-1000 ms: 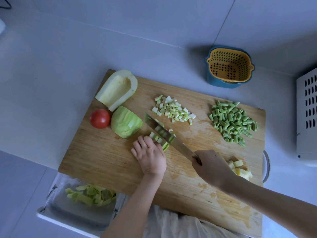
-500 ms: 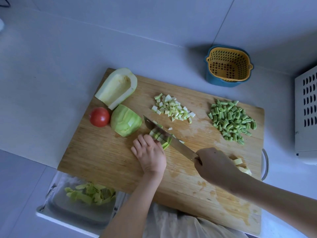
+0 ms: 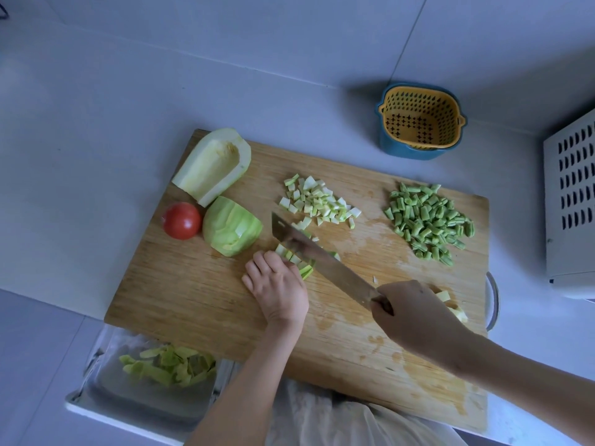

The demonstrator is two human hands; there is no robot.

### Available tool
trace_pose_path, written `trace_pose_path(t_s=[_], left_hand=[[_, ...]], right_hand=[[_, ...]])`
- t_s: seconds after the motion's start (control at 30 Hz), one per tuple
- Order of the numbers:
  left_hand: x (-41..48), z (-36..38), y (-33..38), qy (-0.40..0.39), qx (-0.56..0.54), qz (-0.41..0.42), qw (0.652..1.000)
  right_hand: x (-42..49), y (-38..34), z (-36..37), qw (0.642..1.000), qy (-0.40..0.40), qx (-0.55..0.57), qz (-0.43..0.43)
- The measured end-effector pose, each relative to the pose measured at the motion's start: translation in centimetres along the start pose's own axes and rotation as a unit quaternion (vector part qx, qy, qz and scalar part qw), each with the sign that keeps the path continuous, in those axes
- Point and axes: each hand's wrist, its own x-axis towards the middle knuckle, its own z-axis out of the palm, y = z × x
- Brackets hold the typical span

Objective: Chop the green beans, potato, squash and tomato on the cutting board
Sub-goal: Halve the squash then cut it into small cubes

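Roughly halfway through the chopping, mid-squash right now.

Beans look done: a heap of short green bean pieces [image 3: 428, 220] sits at the right of the wooden cutting board [image 3: 193, 300]. A few pale yellow potato chunks [image 3: 450, 304] peek out behind my right grip [image 3: 415, 313], which is wrapped round the handle of the steel kitchen knife [image 3: 322, 259]. My left grip [image 3: 277, 288] curls down on the bundle of green-edged squash strips [image 3: 297, 260] mid-board, with the small pile of diced squash [image 3: 317, 204] just above. Left, I reckon: the peeled green squash chunk [image 3: 231, 230], the hollowed squash half [image 3: 214, 165] upper left, and the whole red tomato [image 3: 182, 220].
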Motion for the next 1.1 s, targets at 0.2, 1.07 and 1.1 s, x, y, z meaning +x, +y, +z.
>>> trace_pose_path(t_s=[0.2,1.07,1.1], left_hand=[[0.0,0.3,-0.1,-0.017,0.002,-0.001,1.0],[0.1,-1.0,-1.1,0.001,-0.114,0.003,0.993],[0.1,-0.9,-1.1,-0.001,-0.111,0.004,0.994]], right_hand=[[0.2,-0.9,0.8,0.999,-0.01,-0.044,0.019],[0.3,-1.0,1.7,0.998,-0.011,-0.054,0.024],[0.6,-1.2,1.9,0.998,-0.015,-0.056,0.026]])
